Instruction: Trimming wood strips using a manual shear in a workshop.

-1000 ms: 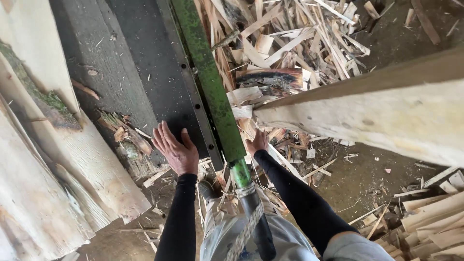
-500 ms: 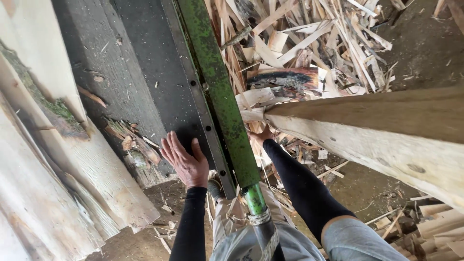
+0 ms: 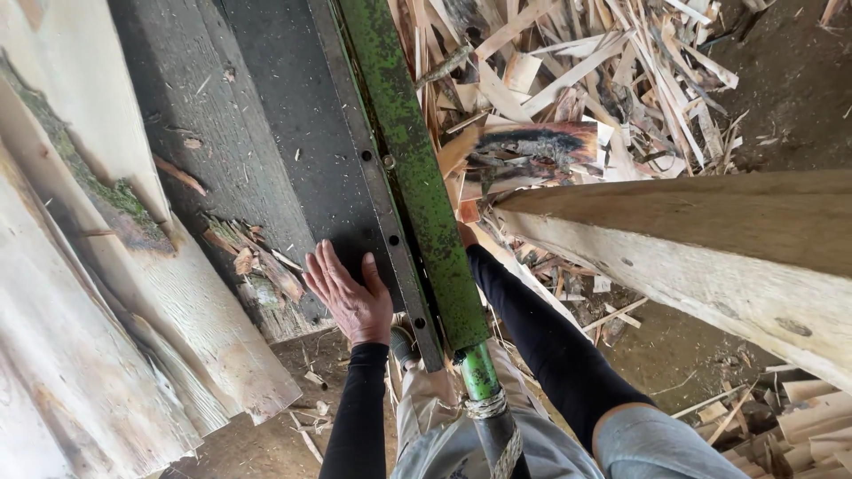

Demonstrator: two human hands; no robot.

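The bar [image 3: 417, 177] before me is mottled green, flecked with rust-brown. Left of it, my left hand [image 3: 348, 297] lies on a dark grey table [image 3: 266, 106]; right of it sits a pale yellow beam [image 3: 710, 257] and tan scraps [image 3: 577, 71].

This is a sawmill or rough timber workshop. Pale sawn slabs [image 3: 106, 293] with bark and moss still on their edges lean at nine o'clock, and a heap of splintered offcuts [image 3: 577, 80] covers the dirt floor [image 3: 790, 89] from twelve to two o'clock. A worn green steel beam [image 3: 413, 168] bolted beside a dark, sawdust-strewn machine bed [image 3: 266, 115] runs through the middle, and a big squared timber [image 3: 710, 257] juts in from three o'clock.
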